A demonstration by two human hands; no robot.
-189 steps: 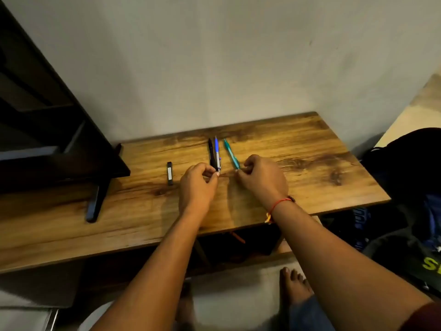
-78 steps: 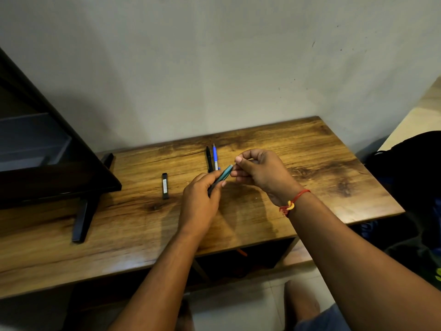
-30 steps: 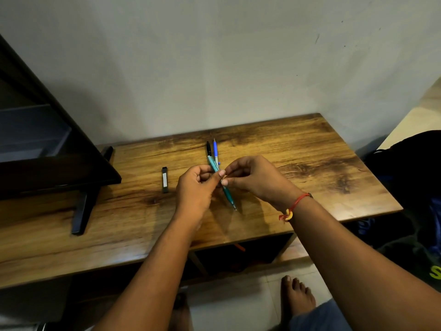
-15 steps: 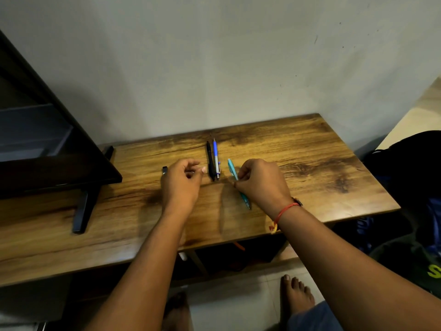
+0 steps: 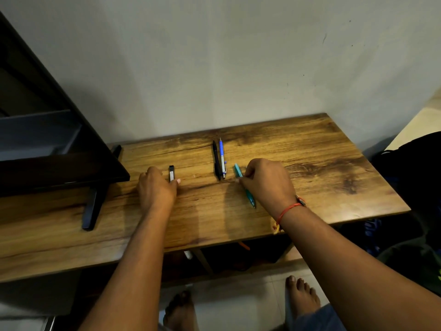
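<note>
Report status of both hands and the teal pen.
Left hand at small black stick, grip unclear. Right hand pinches teal pen on table. Black pen, blue pen lie between hands.

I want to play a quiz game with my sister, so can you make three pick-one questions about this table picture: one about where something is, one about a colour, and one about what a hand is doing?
1. Where is the small black stick?
A) between two pens
B) at the left hand
C) on the floor

2. What colour is the pen beside the black pen?
A) blue
B) red
C) yellow

3. What does the right hand do?
A) lies flat
B) points at the wall
C) pinches the teal pen

Answers:
1 B: its fingers pinch the stick's near end.
2 A: the blue pen lies alongside it on the table.
3 C: its curled fingers hold the pen down on the wood.
</note>
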